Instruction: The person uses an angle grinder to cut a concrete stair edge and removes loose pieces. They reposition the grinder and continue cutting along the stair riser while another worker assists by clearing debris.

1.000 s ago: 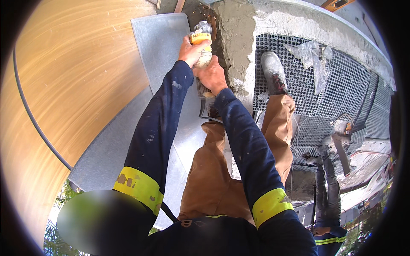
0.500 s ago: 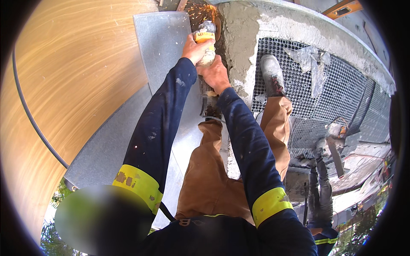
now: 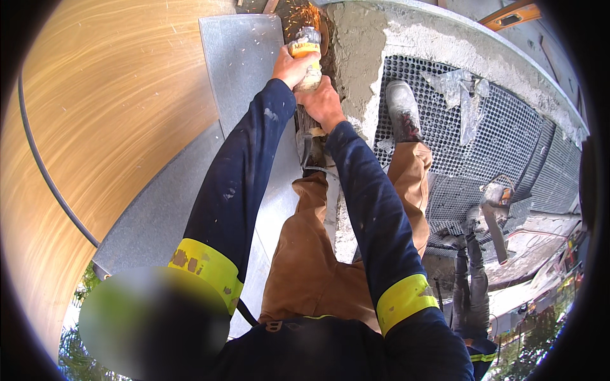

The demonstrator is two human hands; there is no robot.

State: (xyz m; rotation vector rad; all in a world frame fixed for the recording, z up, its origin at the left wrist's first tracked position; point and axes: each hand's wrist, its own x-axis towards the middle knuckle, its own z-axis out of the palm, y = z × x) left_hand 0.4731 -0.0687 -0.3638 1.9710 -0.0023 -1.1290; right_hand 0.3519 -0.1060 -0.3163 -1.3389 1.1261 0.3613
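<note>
Wood-grain panel [image 3: 121,108] left; grey sheets [image 3: 171,190] beside; rough concrete ledge [image 3: 359,57]; dimpled matting [image 3: 508,136] right.

Lettering on the angle grinder [image 3: 311,78] and the navy top [image 3: 318,352].
At the far end, dark capitals run across the grinder's yellow label [image 3: 306,47]; at the near end, a single orange-brown outlined letter [image 3: 274,326] stands on the front of the navy top, and a dim mark [image 3: 295,326] just right of it is too small to read.

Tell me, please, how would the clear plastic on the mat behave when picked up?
The plastic is probably floppy, since it lies wrinkled with ragged edges. It looks thin and translucent over the mat, so likely light.
</note>
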